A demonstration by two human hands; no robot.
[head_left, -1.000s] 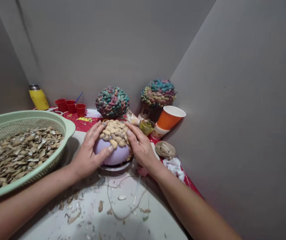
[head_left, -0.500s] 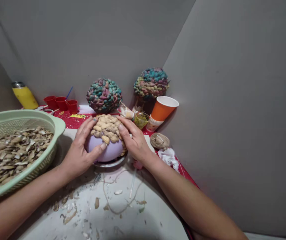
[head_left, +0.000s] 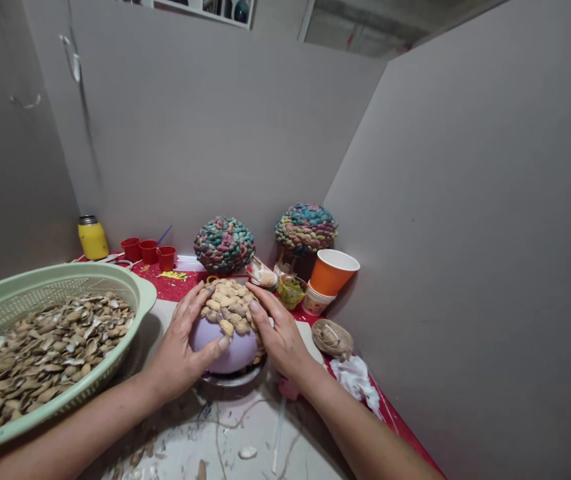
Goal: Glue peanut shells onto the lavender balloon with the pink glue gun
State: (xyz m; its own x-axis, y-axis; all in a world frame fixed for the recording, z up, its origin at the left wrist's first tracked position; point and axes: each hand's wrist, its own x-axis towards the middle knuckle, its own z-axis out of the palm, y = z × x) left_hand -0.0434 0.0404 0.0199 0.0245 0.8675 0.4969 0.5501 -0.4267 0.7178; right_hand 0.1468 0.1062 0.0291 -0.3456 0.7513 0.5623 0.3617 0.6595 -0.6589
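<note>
A purple balloon [head_left: 225, 352] sits in a shallow metal dish [head_left: 235, 381], its top covered with peanut shells [head_left: 231, 300]. My left hand [head_left: 185, 340] lies along its left side, thumb on the bare purple front and fingertips at the shells. On the right, my right hand [head_left: 280, 333] presses against the shell-covered side, its thumb near the top. Between them the two hands hold the balloon. Left of my left hand stands a green colander [head_left: 146, 293] full of loose peanut shells [head_left: 60, 350].
Behind stand two painted shell-covered balls [head_left: 224, 244], an orange paper cup [head_left: 332, 273], red cups [head_left: 148, 252] and a yellow bottle [head_left: 93, 239]. Twine [head_left: 332, 338] and crumpled white tissue [head_left: 358, 381] lie at right. Grey panels [head_left: 465, 233] enclose the table.
My view has tilted up, so everything sits lower in the picture and more of the wall top shows. Both hands keep nearly the same hold on the balloon.
</note>
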